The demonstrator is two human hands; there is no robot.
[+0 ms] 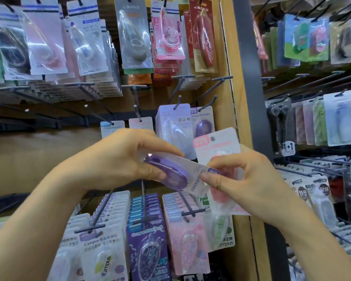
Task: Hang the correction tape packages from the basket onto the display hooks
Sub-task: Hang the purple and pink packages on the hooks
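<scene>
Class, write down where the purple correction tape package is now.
Mid head view, the purple package lies between the left hand and right hand, both gripping it, in front of a pink package.

The purple correction tape package (170,175) has a translucent violet case on a pale lilac card. The pink-labelled package (217,146) behind it is white with a hot-pink tag. Lower down, a Campus package (148,252) is deep purple with pale swirls, and the speckled package (188,244) is pink. The display hooks (137,112) are dark grey.
</scene>
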